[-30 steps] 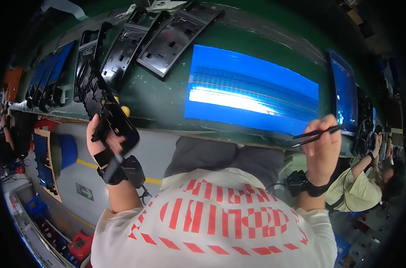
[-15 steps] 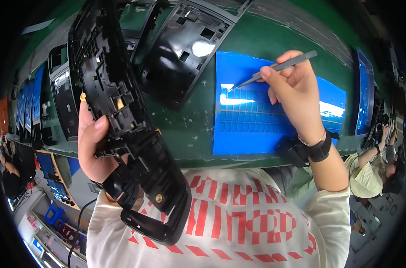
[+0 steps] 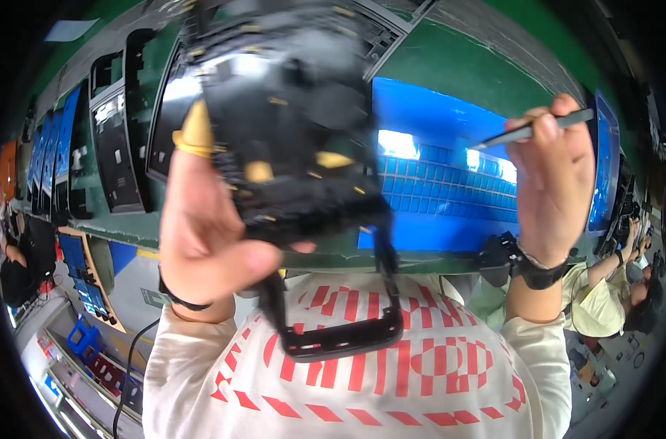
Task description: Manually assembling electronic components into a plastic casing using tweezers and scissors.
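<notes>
My left hand [image 3: 201,234] grips the left side of a black plastic housing [image 3: 296,124] with brass-coloured spots and an open rectangular frame at its near end. A yellow finger cot [image 3: 195,130] covers one fingertip of that hand. The housing is raised over the bench and smeared by motion. Grey tweezers [image 3: 534,132] are pinched in my right hand [image 3: 556,183], their tips pointing left above a blue sheet [image 3: 421,108]. Rows of small rectangular pieces cover the sheet's middle. Whether the tips hold anything is too blurred to tell.
Black panels [image 3: 117,150] lie at the left on the green bench [image 3: 465,55], with blue sheets beyond them. A blue tray [image 3: 604,164] stands at the right. A small black object [image 3: 498,252] sits by my right wrist. Another person [image 3: 604,300] is farther right.
The black housing has turned its broad face toward me and shifted right, with my left hand still on it. My right hand and the tweezers have moved right across the blue sheet.
</notes>
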Available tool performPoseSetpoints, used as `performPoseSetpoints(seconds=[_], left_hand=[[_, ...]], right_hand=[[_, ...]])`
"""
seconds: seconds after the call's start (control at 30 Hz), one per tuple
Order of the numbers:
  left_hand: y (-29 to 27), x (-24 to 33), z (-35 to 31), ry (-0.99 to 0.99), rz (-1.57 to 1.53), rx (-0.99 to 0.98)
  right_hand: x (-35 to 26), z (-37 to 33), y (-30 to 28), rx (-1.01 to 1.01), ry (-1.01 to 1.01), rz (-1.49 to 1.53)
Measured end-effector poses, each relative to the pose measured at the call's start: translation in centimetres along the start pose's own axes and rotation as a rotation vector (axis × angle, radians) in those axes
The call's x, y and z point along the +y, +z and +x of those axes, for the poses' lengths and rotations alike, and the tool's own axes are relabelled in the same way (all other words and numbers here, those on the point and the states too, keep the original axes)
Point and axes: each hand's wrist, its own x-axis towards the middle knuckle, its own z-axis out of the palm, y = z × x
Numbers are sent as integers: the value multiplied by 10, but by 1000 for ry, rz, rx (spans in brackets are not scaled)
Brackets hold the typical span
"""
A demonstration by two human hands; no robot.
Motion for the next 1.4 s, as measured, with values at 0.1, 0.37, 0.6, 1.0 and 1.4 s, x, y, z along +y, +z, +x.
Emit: performPoseSetpoints(seconds=[0.1, 0.37, 0.6, 1.0, 1.4], left_hand=[[28, -7, -13, -54, -120, -59], [55, -25, -33, 42, 115, -366], [71, -34, -49, 29, 179, -399], [75, -21, -45, -150, 59, -317], [129, 90, 249, -6, 2257, -91]], right_hand=[[-24, -12, 23, 8, 36, -171], [-26, -47, 35, -40, -83, -103], [-29, -73, 17, -51, -114, -166], [-30, -94, -71, 206, -187, 81], [-37, -125, -114, 317, -232, 170]])
